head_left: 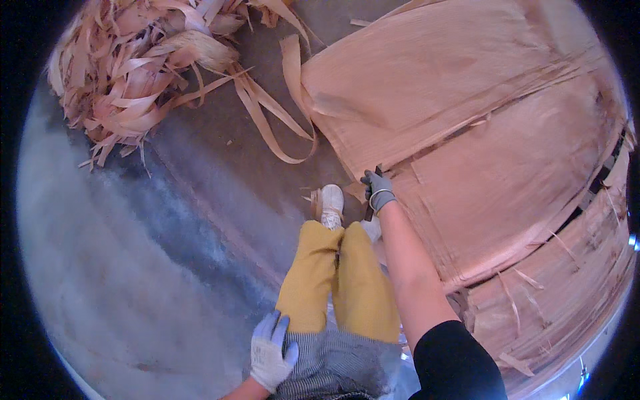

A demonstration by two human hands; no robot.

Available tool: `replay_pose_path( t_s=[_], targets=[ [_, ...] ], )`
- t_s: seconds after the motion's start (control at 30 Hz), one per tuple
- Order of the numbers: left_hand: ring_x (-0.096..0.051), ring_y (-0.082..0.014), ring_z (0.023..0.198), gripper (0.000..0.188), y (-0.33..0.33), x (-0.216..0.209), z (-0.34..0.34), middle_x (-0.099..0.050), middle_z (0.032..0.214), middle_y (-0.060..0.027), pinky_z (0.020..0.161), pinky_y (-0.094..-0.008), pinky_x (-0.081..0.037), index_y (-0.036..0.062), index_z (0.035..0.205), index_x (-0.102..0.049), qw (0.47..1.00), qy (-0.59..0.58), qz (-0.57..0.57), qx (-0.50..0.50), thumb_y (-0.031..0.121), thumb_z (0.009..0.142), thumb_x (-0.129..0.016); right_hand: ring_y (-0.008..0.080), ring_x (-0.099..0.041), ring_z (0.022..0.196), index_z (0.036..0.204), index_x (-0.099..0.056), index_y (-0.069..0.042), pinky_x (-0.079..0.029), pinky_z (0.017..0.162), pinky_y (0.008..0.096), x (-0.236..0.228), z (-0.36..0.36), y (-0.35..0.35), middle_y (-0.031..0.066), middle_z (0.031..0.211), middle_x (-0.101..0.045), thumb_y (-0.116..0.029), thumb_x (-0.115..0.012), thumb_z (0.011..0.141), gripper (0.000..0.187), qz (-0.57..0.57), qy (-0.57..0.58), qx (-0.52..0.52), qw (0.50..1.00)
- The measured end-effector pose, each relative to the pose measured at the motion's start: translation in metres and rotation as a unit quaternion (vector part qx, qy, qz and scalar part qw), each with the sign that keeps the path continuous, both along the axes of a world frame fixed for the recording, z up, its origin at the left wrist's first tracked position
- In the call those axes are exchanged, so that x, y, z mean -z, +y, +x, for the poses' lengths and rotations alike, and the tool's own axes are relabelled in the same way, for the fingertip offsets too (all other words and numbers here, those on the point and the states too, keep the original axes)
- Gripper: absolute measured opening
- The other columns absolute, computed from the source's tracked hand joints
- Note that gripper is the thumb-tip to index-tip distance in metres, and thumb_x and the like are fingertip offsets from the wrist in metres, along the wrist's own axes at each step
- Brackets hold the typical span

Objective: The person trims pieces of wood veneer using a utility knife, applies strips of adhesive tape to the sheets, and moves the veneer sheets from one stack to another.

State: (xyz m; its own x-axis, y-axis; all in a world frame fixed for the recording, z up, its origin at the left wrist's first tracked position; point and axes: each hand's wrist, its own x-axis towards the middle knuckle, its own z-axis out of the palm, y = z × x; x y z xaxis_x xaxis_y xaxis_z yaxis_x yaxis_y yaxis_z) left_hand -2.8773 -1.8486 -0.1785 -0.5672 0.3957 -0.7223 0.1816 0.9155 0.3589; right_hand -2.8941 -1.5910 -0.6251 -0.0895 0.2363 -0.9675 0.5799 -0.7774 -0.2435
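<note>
My right hand [378, 189], in a grey glove, is closed around a dark narrow tool [369, 212]. One dark end shows above the fingers and another part below them; its kind is unclear. The hand is at the near left corner of a stack of thin wood veneer sheets [493, 180], where one sheet meets another along a long seam. My left hand [269, 350], in a white glove with blue-grey fingertips, lies on my striped grey garment [327, 363] by the thigh. Its fingers are stretched out and hold nothing.
A large heap of torn veneer strips [153, 60] lies at the far left, with a long curled strip [267, 127] reaching toward the stack. Another veneer stack [560, 293] with frayed edges curves along the right. My shoes [331, 207] stand on the stained concrete floor [133, 267].
</note>
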Motion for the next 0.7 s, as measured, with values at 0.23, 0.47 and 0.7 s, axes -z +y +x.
replay_pose_path(
  t_s=[0.23,0.47,0.7],
  targets=[
    [-0.046,-0.0471,0.119,0.062,0.014,0.020,-0.011,-0.046,0.132,-0.0285,0.102,-0.0523,-0.037,-0.0008,0.131,-0.046,0.999,0.021,0.017,-0.024,0.012,0.072,-0.060,0.0127,-0.037,0.035,0.079,-0.056,-0.013,-0.030,0.033,0.0273,0.086,-0.061,-0.013,0.0015,0.060,-0.054,-0.021,-0.072,0.084,0.019,0.016,0.011,0.177,0.984],
    [-0.045,-0.0440,0.119,0.061,0.013,0.014,-0.002,-0.045,0.133,-0.0264,0.102,-0.0519,-0.036,-0.0001,0.129,-0.047,0.999,0.011,0.042,-0.019,0.018,0.073,-0.062,0.0175,-0.051,0.041,0.086,-0.055,-0.009,-0.038,0.034,0.0302,-0.014,-0.079,0.027,0.0038,0.059,-0.053,-0.009,-0.066,0.082,0.011,0.054,0.073,0.187,0.978],
    [-0.048,-0.0426,0.116,0.055,0.012,-0.003,0.022,-0.050,0.129,-0.0248,0.101,-0.0495,-0.038,0.0012,0.127,-0.050,0.999,0.034,0.028,0.015,0.017,0.076,-0.062,0.0169,-0.054,0.045,0.094,-0.052,-0.004,-0.040,0.035,0.0296,-0.198,-0.021,0.080,0.0084,0.068,-0.059,-0.012,-0.061,0.087,0.015,0.174,0.057,0.168,0.969]
  ],
)
